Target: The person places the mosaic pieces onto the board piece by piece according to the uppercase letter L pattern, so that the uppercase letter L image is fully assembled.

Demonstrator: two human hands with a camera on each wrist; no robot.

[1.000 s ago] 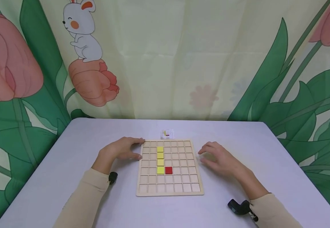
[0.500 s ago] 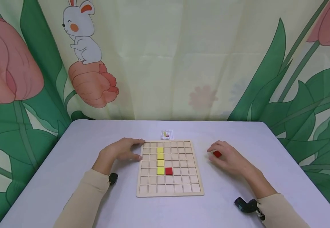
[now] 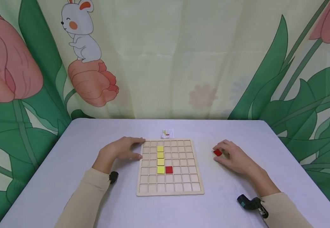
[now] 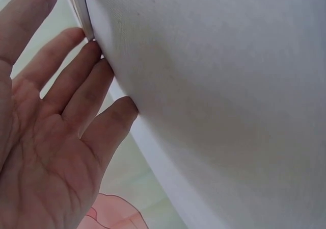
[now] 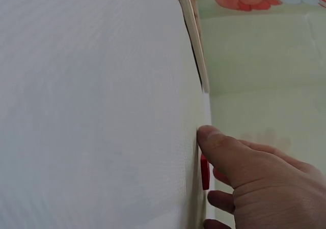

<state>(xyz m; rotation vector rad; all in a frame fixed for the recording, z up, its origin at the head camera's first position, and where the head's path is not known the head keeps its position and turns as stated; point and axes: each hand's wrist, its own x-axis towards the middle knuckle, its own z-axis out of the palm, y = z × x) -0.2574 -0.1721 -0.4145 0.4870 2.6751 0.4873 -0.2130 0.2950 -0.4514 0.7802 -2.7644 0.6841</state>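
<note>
A square wooden grid board (image 3: pixel 170 189) lies mid-table, with a column of yellow tiles (image 3: pixel 160 161) and a red tile (image 3: pixel 169 170) beside the lowest one. My left hand (image 3: pixel 119 148) steadies the board's left edge, index finger and thumb spread against it. In the left wrist view, the left hand's fingers (image 4: pixel 84 94) are extended, tips by the tabletop. A loose red tile (image 3: pixel 217 152) sits right of the board, between the thumb and fingertips of my right hand (image 3: pixel 236 158). In the right wrist view, the loose red tile (image 5: pixel 205 172) appears edge-on, low at the tabletop.
A small printed grid card (image 3: pixel 167 133), marked with a yellow and red pattern, lies just beyond the board's far edge. White cloth (image 3: pixel 90 136) covers the table. Behind its far edge hangs a curtain (image 3: pixel 165 63) printed with tulips and a rabbit.
My right hand has moved rightward, away from the board. The loose red tile, out of sight at first, shows between its fingers, almost in place since half a second ago. My left hand has stayed put.
</note>
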